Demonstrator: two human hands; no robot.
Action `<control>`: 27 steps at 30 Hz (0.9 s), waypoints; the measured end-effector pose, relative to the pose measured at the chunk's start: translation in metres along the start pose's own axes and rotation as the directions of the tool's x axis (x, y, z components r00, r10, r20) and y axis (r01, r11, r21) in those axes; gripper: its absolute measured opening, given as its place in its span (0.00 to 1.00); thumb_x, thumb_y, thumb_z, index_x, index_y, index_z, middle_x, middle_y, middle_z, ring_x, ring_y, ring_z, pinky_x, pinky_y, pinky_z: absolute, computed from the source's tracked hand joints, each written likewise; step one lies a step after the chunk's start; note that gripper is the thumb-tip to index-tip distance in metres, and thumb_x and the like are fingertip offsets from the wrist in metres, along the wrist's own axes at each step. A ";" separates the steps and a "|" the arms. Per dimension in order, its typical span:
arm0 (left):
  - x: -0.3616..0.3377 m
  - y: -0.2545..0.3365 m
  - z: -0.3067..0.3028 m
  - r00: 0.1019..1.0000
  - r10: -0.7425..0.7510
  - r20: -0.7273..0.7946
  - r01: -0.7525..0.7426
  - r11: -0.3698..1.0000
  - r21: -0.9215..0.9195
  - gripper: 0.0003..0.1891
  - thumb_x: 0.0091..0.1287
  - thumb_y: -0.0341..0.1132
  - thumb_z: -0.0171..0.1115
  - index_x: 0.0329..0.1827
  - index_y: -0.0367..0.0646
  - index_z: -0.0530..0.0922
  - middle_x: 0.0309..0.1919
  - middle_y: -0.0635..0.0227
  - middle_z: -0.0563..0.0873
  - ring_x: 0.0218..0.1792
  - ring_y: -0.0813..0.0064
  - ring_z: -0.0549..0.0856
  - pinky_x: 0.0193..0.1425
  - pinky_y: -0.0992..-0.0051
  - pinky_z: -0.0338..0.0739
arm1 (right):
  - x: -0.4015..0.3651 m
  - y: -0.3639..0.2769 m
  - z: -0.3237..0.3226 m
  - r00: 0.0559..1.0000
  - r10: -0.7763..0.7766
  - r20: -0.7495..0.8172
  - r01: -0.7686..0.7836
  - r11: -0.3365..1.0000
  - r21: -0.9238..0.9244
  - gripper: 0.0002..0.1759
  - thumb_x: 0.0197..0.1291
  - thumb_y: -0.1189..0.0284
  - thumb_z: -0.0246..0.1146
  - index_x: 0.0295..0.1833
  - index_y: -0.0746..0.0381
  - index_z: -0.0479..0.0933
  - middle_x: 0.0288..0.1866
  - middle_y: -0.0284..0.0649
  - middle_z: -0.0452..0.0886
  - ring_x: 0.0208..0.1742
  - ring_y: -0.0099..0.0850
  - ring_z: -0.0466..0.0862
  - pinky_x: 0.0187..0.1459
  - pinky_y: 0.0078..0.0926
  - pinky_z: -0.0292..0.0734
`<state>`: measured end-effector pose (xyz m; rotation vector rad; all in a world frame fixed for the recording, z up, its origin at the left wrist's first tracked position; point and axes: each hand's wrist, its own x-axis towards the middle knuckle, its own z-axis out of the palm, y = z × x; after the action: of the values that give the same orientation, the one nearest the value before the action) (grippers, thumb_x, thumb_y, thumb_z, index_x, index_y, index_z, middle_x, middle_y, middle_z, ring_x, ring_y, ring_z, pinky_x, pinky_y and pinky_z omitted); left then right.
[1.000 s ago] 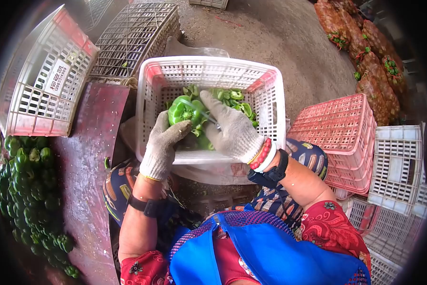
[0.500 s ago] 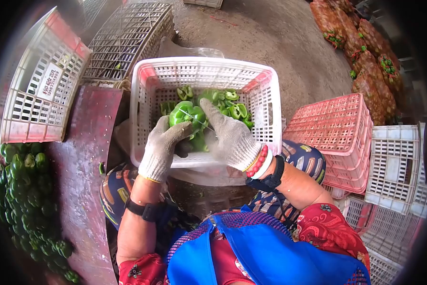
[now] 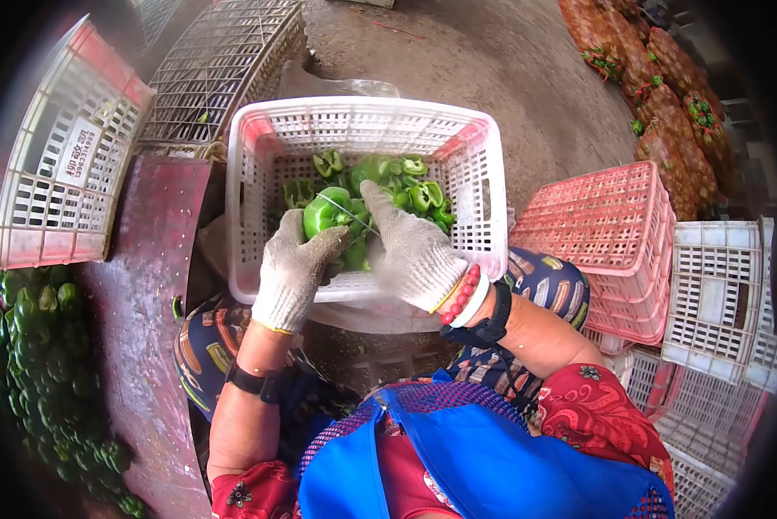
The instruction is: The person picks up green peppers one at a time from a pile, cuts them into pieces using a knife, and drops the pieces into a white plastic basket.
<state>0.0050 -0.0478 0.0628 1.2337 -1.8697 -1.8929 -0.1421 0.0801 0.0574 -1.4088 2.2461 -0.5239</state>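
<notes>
My gloved left hand (image 3: 297,255) is closed around a green bell pepper (image 3: 326,213) above a white plastic crate (image 3: 235,251). My gloved right hand (image 3: 410,246) is closed close beside that pepper. A thin, pale blade-like tool (image 3: 354,216) runs from the right hand's fingers across the pepper's face; its handle is hidden inside the glove. Below and beyond both hands, cut green pepper pieces (image 3: 425,195) lie in the crate, several with their hollow insides showing.
Whole green peppers (image 3: 47,372) are heaped at the left, beside a reddish board (image 3: 150,285). A labelled white crate (image 3: 68,164) stands upper left. Stacked pink crates (image 3: 596,221) and white crates (image 3: 717,298) are at the right. Filled net sacks (image 3: 674,156) lie upper right.
The camera view has shifted slightly. The pepper stays in my left hand, and the thin tool still lies across it, with my right hand a little lower.
</notes>
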 end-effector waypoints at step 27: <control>-0.011 -0.006 0.012 0.983 -0.060 0.171 0.096 0.973 -0.208 0.16 0.83 0.46 0.55 0.52 0.42 0.82 0.34 0.75 0.83 0.30 0.84 0.82 0.34 0.80 0.76 | 0.019 0.014 0.005 0.998 -0.014 -0.059 0.057 0.520 0.852 0.27 0.80 0.57 0.58 0.74 0.63 0.73 0.52 0.37 0.85 0.41 0.22 0.81 0.41 0.23 0.78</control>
<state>0.0064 -0.0310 0.0601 1.1277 -1.6540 -2.2330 -0.1566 0.0681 0.0428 -0.8760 1.5280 -1.4503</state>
